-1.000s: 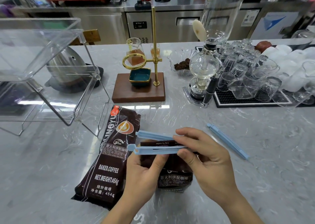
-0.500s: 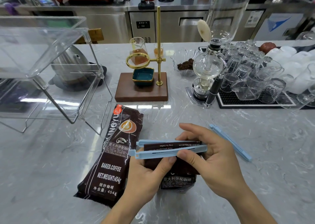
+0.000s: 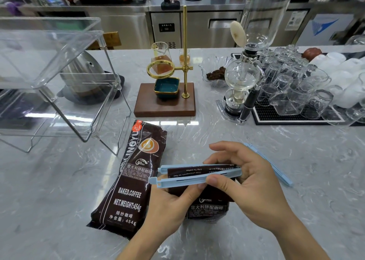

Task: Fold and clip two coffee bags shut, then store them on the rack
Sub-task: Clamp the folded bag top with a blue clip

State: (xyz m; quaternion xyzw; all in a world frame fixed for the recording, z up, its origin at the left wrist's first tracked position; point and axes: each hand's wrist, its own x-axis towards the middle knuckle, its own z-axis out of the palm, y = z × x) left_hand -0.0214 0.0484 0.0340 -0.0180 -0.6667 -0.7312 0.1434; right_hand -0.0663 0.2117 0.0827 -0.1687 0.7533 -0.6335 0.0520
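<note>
item: folded coffee bag [image 3: 207,206], upright on marble worktop [image 3: 296,160], its top between the two bars of a blue clip [image 3: 195,177], left ends apart. left hand [image 3: 169,210] grips bag front; right hand [image 3: 246,182] pinches clip's right end. second bag [image 3: 130,180] flat, just left. spare clip [image 3: 270,164] behind right hand. clear rack [image 3: 59,77] far left.

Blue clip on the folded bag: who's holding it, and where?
Both hands: right hand pinches the blue clip near its hinged right end; left hand supports the folded bag beneath.

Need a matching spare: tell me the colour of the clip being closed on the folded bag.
Light blue. The clip shows best in the head view, held by both hands across the folded coffee bag.
</note>
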